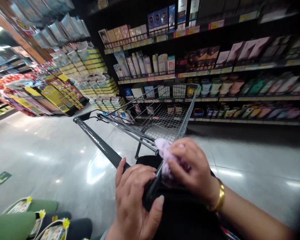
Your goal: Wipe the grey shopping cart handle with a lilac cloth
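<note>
A wire shopping cart (162, 113) stands before me in a store aisle, its basket showing nothing inside. My left hand (135, 200) is closed round the near end of the cart's dark handle bar (100, 143), thumb underneath. My right hand (192, 170), with a gold bangle on the wrist, is closed on a pale purple cloth (163, 148) and presses it against the handle's right end. A black bag (180, 213) lies beneath both hands.
Shelves of boxed and bottled goods (215, 73) run along the right. Stacked product displays (90, 76) stand at the left. The glossy tiled floor (40, 156) stretches left. Green and grey shoes with tags (27, 220) sit at the lower left.
</note>
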Demonstrator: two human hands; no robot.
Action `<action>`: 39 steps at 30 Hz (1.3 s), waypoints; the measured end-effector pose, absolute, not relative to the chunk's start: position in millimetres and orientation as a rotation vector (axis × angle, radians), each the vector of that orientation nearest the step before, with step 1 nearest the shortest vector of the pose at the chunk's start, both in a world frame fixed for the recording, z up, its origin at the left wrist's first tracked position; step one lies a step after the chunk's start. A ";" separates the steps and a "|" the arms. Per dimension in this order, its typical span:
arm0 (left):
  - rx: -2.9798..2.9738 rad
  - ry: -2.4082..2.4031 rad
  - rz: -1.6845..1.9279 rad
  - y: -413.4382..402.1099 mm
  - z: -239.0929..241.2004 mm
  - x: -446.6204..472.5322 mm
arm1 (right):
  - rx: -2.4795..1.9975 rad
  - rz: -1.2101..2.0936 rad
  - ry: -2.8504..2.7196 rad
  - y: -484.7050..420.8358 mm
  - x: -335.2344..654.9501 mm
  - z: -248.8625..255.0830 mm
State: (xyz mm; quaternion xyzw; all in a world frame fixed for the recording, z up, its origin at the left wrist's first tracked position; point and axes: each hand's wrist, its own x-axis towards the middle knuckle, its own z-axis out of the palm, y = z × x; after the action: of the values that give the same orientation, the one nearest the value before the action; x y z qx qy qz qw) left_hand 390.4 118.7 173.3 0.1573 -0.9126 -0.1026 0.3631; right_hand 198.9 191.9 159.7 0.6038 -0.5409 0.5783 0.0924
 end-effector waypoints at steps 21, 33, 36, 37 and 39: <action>0.495 -2.286 -0.286 69.0 168.1 438.2 | 1.824 1.681 -1.458 139.5 203.7 102.8; 0.609 -2.352 -0.033 51.6 186.3 480.4 | 1.885 1.187 -2.032 103.1 179.0 106.2; 0.773 -2.190 0.240 78.0 192.5 460.7 | 1.926 0.992 -2.137 94.6 189.1 114.2; 0.719 -2.144 0.220 86.7 192.2 448.1 | 1.942 0.941 -2.151 92.7 192.9 116.1; 0.547 -2.173 0.111 98.3 187.1 417.5 | 1.954 0.895 -2.164 91.3 200.6 119.1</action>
State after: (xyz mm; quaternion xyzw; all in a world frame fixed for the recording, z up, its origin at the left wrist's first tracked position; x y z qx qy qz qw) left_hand 417.5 98.3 187.1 0.2195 -0.8725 0.0447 0.4342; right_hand 200.6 91.3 119.1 0.6400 -0.7088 0.2933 0.0458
